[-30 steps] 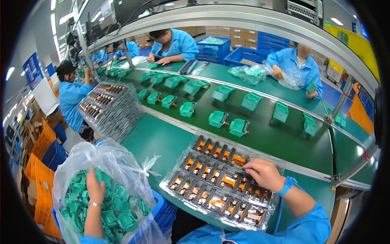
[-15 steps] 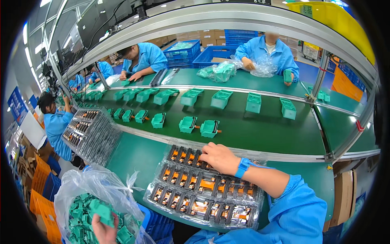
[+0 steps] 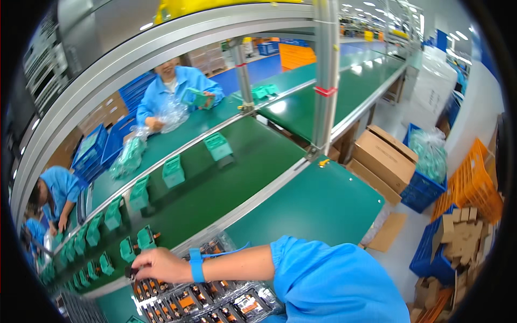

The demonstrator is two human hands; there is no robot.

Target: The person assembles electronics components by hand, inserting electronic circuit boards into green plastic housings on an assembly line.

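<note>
Right hand (image 3: 162,265): grip pinching black part (image 3: 128,271) at left end of tray (image 3: 267,295), long axis unclear; green housing (image 3: 146,237) just beyond hand. Left hand out of view.

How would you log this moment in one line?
Right hand: dark part in fingers, at tray | left hand: not in view | belt: rows of green parts

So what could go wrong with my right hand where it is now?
The small dark part at the fingertips of your right hand might get dropped or knocked; the grip is hard to see. Your knuckles could nudge the nearby green housings on the belt. The blue cord trailing from your wrist strap might catch on something.
</note>
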